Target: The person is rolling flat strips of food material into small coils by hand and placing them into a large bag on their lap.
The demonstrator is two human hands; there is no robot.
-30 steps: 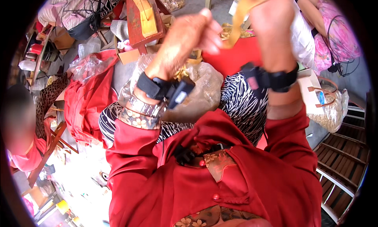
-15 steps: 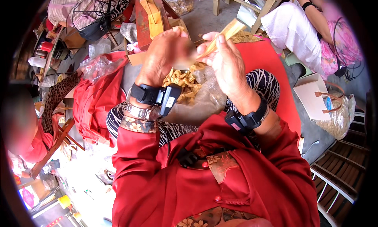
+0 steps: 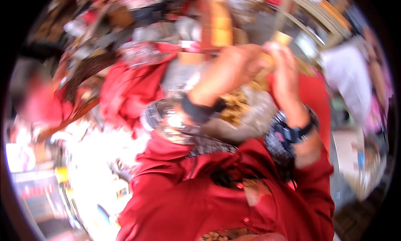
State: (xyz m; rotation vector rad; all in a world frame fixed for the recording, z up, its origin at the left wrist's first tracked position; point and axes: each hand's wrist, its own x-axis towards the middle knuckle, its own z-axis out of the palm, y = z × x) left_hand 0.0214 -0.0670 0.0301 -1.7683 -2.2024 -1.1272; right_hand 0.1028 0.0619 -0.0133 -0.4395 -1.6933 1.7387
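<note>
Motion blur smears much of the view. Raised over my lap, my right hand (image 3: 285, 69) is closed on a pale yellow flat strip (image 3: 283, 38), whose squared end sticks out above the fingers. My left hand (image 3: 238, 65) reaches in against it from the left; its fingers are too smeared to read. Below both hands, a clear plastic bag (image 3: 258, 115) lies on my lap with many small yellow folded pieces (image 3: 234, 109) in it.
Ahead stands a dark red bench (image 3: 205, 19) with a yellow wooden block (image 3: 221, 23) on it. Red cloth (image 3: 129, 86) drapes at left. At right are a wooden stool (image 3: 317, 15), another person's white trouser leg (image 3: 344, 69) and a white bag (image 3: 348, 151).
The whole view has shifted, so the scene sits further right and lower. My hands have come closer together, and less of the yellow strip shows above my right hand.
</note>
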